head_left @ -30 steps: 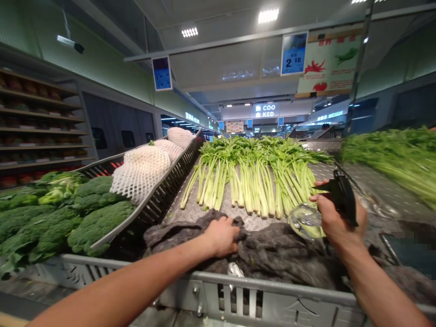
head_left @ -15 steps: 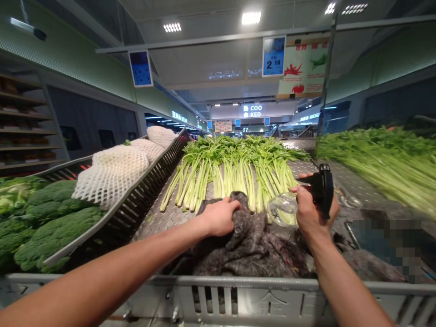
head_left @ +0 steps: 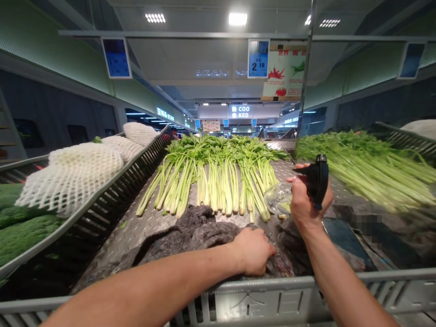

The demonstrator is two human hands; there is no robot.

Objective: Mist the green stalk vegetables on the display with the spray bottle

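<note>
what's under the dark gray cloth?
Patterned metal shelf shows along the far edge of the dark gray cloth and likely runs beneath. Anything else under its folds, or under the left hand, is covered.

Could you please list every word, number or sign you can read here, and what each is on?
"COO KED": lit sign at the back, beside Chinese characters.
"BEAN": lit sign on the left, after Chinese characters.
"2 18": blue price tag; its smaller text is unreadable.
"世界": start of the poster's red heading; its small print is unreadable.
Too blurred to read: left blue tag.
</note>
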